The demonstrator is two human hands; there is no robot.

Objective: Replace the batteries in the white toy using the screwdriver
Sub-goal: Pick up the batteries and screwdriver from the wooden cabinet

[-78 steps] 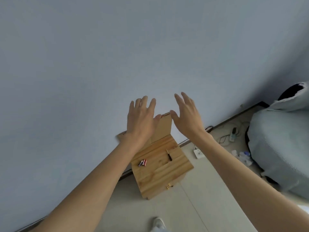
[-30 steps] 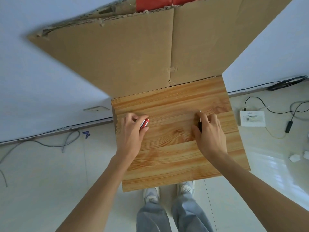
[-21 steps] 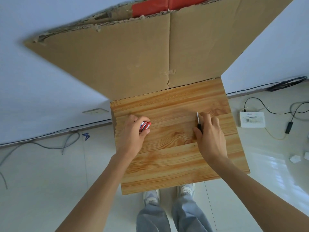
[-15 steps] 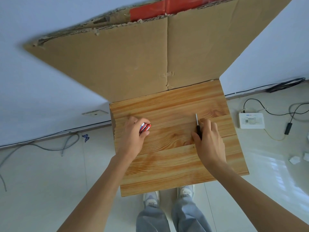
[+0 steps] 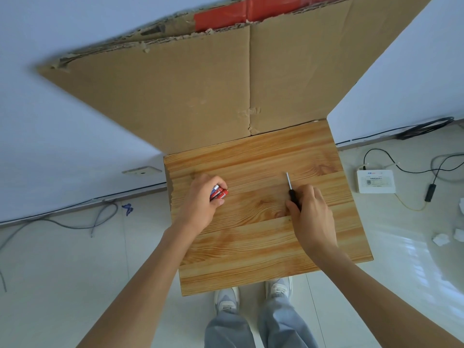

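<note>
On the small wooden table my left hand grips red and blue batteries between fingers and thumb at the left side. My right hand holds a small screwdriver by its black handle; the metal shaft points away from me, low over the wood. No white toy shows anywhere in the head view.
A large cardboard sheet with red tape leans against the wall behind the table. A white router box with cables lies on the floor at right, crumpled paper further right, grey cables at left. My shoes stand below the table's front edge.
Both hands have closed on their objects: the left gathered the batteries, the right took the screwdriver handle. The camera dropped from the wall to look down at the table.
</note>
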